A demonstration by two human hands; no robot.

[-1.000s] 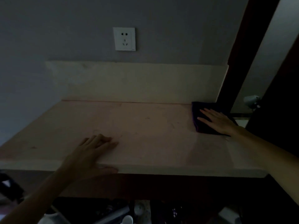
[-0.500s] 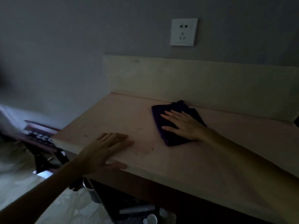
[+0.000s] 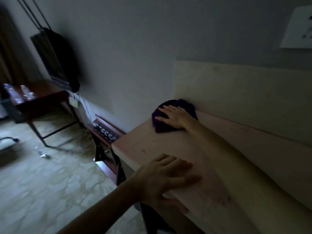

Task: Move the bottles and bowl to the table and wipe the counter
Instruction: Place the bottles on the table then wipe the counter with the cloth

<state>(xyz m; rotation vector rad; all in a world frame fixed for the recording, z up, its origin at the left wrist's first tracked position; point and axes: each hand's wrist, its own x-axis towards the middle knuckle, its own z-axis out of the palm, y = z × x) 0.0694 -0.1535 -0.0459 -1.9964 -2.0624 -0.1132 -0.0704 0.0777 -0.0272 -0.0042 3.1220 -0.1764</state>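
Two hands: both flat, fingers straight.
Right hand (image 3: 175, 116): presses purple cloth (image 3: 162, 127) at bench (image 3: 194, 149) far corner, against the backsplash (image 3: 236, 92).
Left hand (image 3: 167, 178): rests on front edge.
Bottles (image 3: 16, 93): on dark table (image 3: 42, 97), well apart.

Counter (image 3: 182, 149): pale pinkish slab with a thick light edge, faint reddish marks on its surface; runs along the wall under a cream upstand.
Cloth (image 3: 162, 126): dark purple, bunched, lying at the counter's far left corner, touching the upstand.
Bottles (image 3: 18, 93): clear plastic, blurred, standing on the table.
Table (image 3: 43, 97): dark wood, thin metal legs, well apart from the counter.
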